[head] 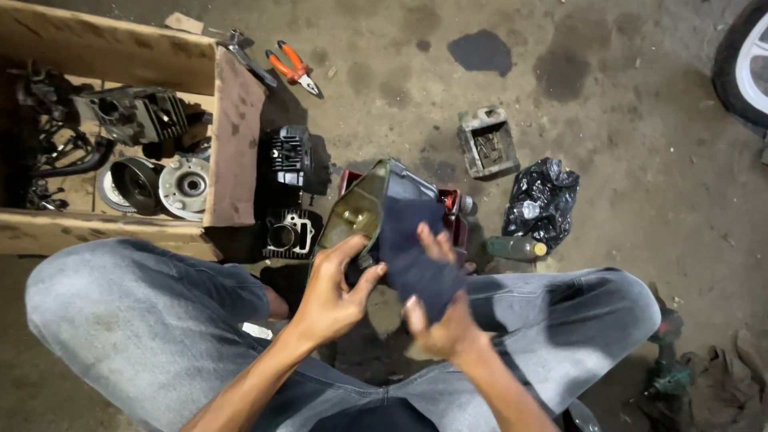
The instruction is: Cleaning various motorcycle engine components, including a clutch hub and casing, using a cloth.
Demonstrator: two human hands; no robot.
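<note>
I sit on the floor with my knees apart, in grey jeans. My left hand (pixel 332 292) grips the lower edge of a greenish metal engine cover (pixel 358 210), held up between my knees. My right hand (pixel 438 308) presses a dark blue rag (pixel 412 240) against the cover's right side, with the cloth draped over the fingers. A red container (pixel 453 214) shows just behind the cover, partly hidden by it.
A cardboard box (pixel 232 136) at left holds engine parts. A black cylinder block (pixel 292 192) stands beside it. Orange-handled pliers (pixel 294 68), a small tray of bits (pixel 488 144), a black plastic bag (pixel 542 200), a bottle (pixel 514 248) and a tyre (pixel 740 64) lie on the stained concrete.
</note>
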